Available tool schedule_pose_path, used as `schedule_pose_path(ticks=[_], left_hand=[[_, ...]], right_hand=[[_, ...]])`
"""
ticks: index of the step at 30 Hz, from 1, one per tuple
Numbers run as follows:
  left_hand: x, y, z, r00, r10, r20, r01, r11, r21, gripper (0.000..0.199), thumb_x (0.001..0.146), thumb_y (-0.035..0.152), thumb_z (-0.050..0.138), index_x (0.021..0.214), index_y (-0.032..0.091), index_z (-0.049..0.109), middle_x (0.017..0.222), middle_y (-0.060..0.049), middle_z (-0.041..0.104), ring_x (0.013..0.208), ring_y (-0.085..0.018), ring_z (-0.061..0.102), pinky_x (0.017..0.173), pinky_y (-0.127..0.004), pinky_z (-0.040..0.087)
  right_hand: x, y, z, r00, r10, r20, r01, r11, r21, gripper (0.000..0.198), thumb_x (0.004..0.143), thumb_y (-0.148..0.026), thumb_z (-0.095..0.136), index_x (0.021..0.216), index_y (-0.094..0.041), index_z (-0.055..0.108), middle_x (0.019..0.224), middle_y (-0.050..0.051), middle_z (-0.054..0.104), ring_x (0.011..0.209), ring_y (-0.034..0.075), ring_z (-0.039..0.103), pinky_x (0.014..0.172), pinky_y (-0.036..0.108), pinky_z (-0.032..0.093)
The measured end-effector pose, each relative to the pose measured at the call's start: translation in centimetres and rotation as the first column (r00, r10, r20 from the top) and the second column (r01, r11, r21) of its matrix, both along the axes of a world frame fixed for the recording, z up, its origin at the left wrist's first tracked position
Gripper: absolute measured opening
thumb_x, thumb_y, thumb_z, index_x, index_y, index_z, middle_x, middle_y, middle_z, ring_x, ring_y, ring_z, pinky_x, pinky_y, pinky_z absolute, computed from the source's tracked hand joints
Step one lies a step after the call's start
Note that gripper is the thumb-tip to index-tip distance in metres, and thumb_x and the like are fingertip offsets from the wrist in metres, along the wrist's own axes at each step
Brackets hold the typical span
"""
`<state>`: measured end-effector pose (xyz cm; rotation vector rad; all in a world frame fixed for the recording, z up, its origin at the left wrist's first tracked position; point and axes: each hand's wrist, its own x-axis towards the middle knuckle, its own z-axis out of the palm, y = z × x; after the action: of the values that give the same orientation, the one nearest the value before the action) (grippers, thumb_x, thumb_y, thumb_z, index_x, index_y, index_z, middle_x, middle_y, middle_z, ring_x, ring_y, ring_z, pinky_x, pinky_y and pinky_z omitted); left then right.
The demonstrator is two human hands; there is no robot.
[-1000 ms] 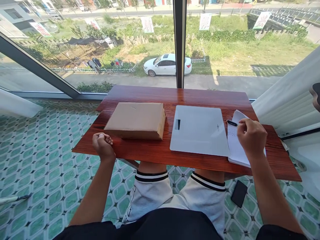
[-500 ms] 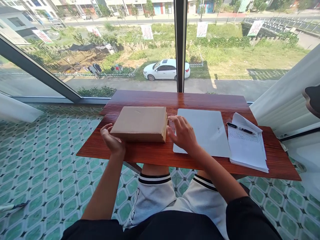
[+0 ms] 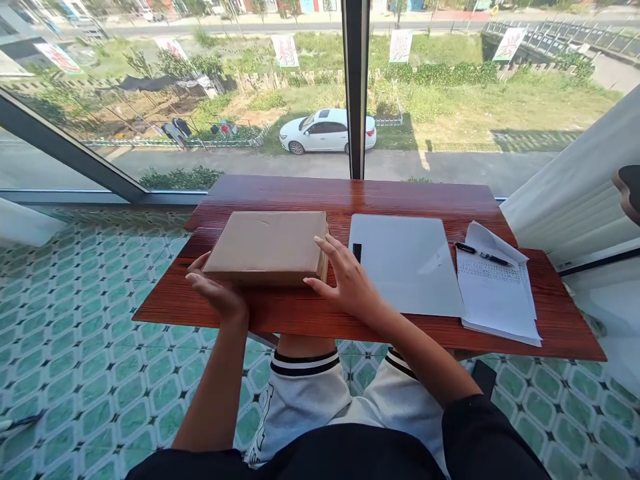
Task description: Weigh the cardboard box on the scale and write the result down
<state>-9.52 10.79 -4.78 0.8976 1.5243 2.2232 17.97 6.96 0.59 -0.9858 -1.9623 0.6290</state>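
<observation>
across a red wooden table (image 3: 290, 313), a cardboard box (image 3: 270, 242) sits left of a digital scale (image 3: 407, 273) with illegible lettering (image 3: 439, 259), and pages (image 3: 497, 307) of unreadable handwriting (image 3: 493, 273). left hand (image 3: 217, 293) and right hand (image 3: 350, 279) flank the box, spread wide; whether both touch is unclear.

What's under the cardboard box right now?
The wooden table shows around the cardboard box; the surface directly beneath is covered. The left hand is at its near left corner, but whether it reaches underneath is hidden.

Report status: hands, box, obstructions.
Left hand at left end of box, right hand at right end. Box on table. White panel right of box, seemingly not blocking.
</observation>
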Motion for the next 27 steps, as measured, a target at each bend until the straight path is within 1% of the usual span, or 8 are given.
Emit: schedule_pose_path(ticks=[4, 8, 12, 15, 18, 20, 24, 27], left_hand=[[0.8, -0.5, 0.2, 0.998, 0.022, -0.063, -0.021, 1.0, 0.011, 0.056, 0.077, 0.083, 0.043, 0.096, 0.035, 0.065, 0.11, -0.004, 0.068, 0.114, -0.031, 0.062, 0.104, -0.056, 0.045], [1.1, -0.9, 0.4, 0.997, 0.005, -0.079, -0.007, 1.0, -0.025, 0.056, 0.08, 0.083, 0.042, 0.099, 0.035, 0.064, 0.109, -0.004, 0.067, 0.111, -0.029, 0.062, 0.099, -0.053, 0.047], [1.0, -0.9, 0.4, 0.995, 0.005, -0.104, -0.01, 0.999, -0.041, 0.06, 0.08, 0.084, 0.04, 0.1, 0.032, 0.062, 0.109, -0.005, 0.067, 0.111, -0.03, 0.063, 0.1, -0.055, 0.046], [0.9, -0.8, 0.4, 0.991, 0.023, -0.13, -0.026, 0.999, -0.021, 0.052, 0.081, 0.08, 0.042, 0.102, 0.038, 0.064, 0.121, -0.005, 0.065, 0.122, -0.032, 0.059, 0.107, -0.056, 0.042], [1.1, -0.8, 0.6, 0.99, 0.011, -0.139, -0.015, 1.0, -0.027, 0.045, 0.083, 0.075, 0.039, 0.107, 0.045, 0.064, 0.127, -0.004, 0.063, 0.123, -0.031, 0.058, 0.107, -0.056, 0.043], [1.2, -0.8, 0.6, 0.988, 0.008, -0.156, -0.015, 0.999, -0.042, 0.047, 0.084, 0.075, 0.038, 0.105, 0.043, 0.065, 0.124, -0.005, 0.065, 0.122, -0.032, 0.058, 0.108, -0.057, 0.042], [1.2, -1.1, 0.4, 0.98, 0.01, -0.201, -0.028, 0.996, -0.086, 0.054, 0.084, 0.078, 0.037, 0.104, 0.035, 0.064, 0.116, -0.006, 0.067, 0.121, -0.035, 0.059, 0.108, -0.06, 0.04], [1.0, -1.3, 0.3, 0.972, -0.082, -0.219, 0.05, 0.988, -0.146, 0.053, 0.085, 0.078, 0.031, 0.108, 0.04, 0.06, 0.123, -0.006, 0.064, 0.126, -0.034, 0.054, 0.108, -0.058, 0.039]], right_hand=[[-0.2, 0.1, -0.5, 0.994, -0.01, -0.106, 0.0, 0.996, -0.094, 0.084, 0.095, -0.045, 0.066, 0.162, -0.017, 0.022, 0.161, 0.015, 0.036, 0.15, 0.024, 0.036, 0.125, 0.043, 0.034], [-0.6, 0.1, -1.2, 0.995, -0.01, -0.097, -0.012, 0.974, -0.226, 0.09, 0.094, -0.049, 0.066, 0.162, -0.008, 0.023, 0.162, 0.019, 0.032, 0.151, 0.026, 0.034, 0.126, 0.042, 0.032], [-1.0, 0.0, -1.5, 0.996, 0.003, -0.084, -0.021, 0.977, -0.212, 0.086, 0.095, -0.047, 0.067, 0.159, -0.003, 0.029, 0.159, 0.019, 0.037, 0.15, 0.027, 0.035, 0.126, 0.041, 0.031], [-1.3, 0.1, -1.7, 0.998, -0.008, -0.062, -0.006, 0.975, -0.221, 0.085, 0.094, -0.044, 0.068, 0.159, -0.004, 0.03, 0.16, 0.019, 0.035, 0.151, 0.027, 0.033, 0.126, 0.042, 0.031], [-1.3, 0.2, -1.7, 0.999, -0.011, -0.04, 0.001, 0.969, -0.246, 0.086, 0.094, -0.041, 0.069, 0.157, 0.002, 0.031, 0.16, 0.022, 0.034, 0.152, 0.028, 0.031, 0.127, 0.042, 0.029], [-1.4, 0.3, -1.8, 0.999, -0.007, -0.043, -0.004, 0.967, -0.253, 0.086, 0.094, -0.038, 0.07, 0.157, 0.004, 0.03, 0.16, 0.023, 0.033, 0.152, 0.028, 0.031, 0.127, 0.041, 0.03], [-1.5, 0.3, -1.7, 0.996, -0.003, -0.09, -0.021, 0.964, -0.265, 0.081, 0.094, -0.035, 0.069, 0.158, -0.001, 0.031, 0.161, 0.02, 0.033, 0.153, 0.026, 0.031, 0.127, 0.04, 0.031], [-1.7, 0.2, -1.7, 0.996, -0.01, -0.089, -0.014, 0.965, -0.262, 0.079, 0.094, -0.03, 0.07, 0.156, 0.002, 0.034, 0.159, 0.022, 0.035, 0.151, 0.027, 0.033, 0.126, 0.04, 0.032]])
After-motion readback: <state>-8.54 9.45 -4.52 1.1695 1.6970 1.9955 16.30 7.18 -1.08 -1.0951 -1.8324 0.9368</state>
